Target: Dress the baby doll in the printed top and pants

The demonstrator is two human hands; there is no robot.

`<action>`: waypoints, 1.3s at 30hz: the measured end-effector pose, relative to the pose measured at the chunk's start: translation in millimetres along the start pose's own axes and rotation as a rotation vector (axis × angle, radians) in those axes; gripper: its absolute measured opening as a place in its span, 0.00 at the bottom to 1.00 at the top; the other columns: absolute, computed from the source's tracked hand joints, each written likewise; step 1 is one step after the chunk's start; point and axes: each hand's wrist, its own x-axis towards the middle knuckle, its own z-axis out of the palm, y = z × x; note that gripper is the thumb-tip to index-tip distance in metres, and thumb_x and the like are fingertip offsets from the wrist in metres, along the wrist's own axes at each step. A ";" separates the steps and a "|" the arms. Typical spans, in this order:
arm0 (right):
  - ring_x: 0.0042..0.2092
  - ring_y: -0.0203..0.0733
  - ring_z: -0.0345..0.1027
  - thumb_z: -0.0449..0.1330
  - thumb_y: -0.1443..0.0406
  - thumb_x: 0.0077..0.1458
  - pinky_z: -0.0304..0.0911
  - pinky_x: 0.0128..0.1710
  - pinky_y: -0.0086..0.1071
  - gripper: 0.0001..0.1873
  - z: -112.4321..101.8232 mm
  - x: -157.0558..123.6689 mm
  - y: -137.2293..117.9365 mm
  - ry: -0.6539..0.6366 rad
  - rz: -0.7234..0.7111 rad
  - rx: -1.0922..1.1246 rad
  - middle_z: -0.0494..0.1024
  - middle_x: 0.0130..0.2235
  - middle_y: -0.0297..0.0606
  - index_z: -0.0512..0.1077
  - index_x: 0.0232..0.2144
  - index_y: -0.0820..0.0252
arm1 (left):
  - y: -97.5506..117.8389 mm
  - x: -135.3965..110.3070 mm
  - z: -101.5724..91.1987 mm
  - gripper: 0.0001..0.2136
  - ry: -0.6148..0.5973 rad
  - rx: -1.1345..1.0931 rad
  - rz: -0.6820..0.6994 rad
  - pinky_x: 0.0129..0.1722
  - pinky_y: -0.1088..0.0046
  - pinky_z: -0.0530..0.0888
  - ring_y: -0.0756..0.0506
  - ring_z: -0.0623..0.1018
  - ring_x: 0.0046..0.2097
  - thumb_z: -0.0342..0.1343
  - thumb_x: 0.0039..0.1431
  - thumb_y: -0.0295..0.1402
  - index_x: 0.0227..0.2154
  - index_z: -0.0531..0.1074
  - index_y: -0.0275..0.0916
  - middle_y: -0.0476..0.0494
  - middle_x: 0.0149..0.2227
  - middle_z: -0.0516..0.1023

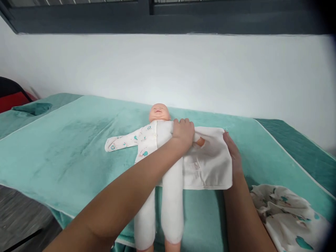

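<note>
Doll [159, 112] is lying on its back under my hands, in the middle of a green towel [65, 147], with its head pointing away from me toward the wall [183, 70]. My left hand [183, 133] is reaching across its chest, knuckles up and fingers bent over the white fabric near its shoulder; whether I am pinching the fabric or only pressing on it, I cannot tell. My right hand [232, 152] is lying flat and released, palm down, on the outer edge of the garment flap [210, 168], which is spreading open to the right of the doll's body. Just beside my left hand, the doll's small hand [200, 141] is peeking out from the fabric. On the other side, a printed sleeve [126, 140] is stretching straight out over the towel. The doll's white legs [172, 206] are pointing toward me, reaching the near edge of the towel. A crumpled printed cloth [288, 213] is sitting near my right forearm at the lower right. Far off to the left, a folded green cloth [33, 108] is resting on the covering, with something red [10, 99] behind it. A dark window frame [157, 17] is running above the wall.
</note>
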 end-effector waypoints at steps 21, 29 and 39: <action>0.32 0.38 0.71 0.62 0.54 0.58 0.64 0.30 0.32 0.23 8.7 -7.0 13.2 -0.878 0.036 0.013 0.78 0.42 0.43 0.73 0.53 0.57 | -107.3 -56.6 -3.8 0.11 0.455 -0.721 -0.096 0.45 0.64 0.70 0.44 0.73 0.44 0.44 0.53 0.19 0.26 0.68 0.40 0.43 0.37 0.74; 0.34 0.41 0.73 0.60 0.56 0.60 0.69 0.35 0.35 0.21 8.8 -9.7 23.4 -0.899 0.145 -0.045 0.79 0.40 0.43 0.73 0.52 0.60 | -132.8 -109.8 22.3 0.15 0.435 -0.697 -0.141 0.58 0.63 0.67 0.43 0.71 0.57 0.40 0.67 0.31 0.52 0.66 0.41 0.41 0.56 0.72; 0.30 0.36 0.63 0.66 0.53 0.53 0.60 0.31 0.28 0.15 22.4 -27.9 37.5 -0.466 0.060 -0.343 0.73 0.27 0.32 0.72 0.29 0.59 | -238.6 -189.3 62.6 0.15 0.131 0.011 -0.375 0.49 0.55 0.66 0.33 0.70 0.53 0.43 0.65 0.32 0.52 0.65 0.39 0.34 0.50 0.73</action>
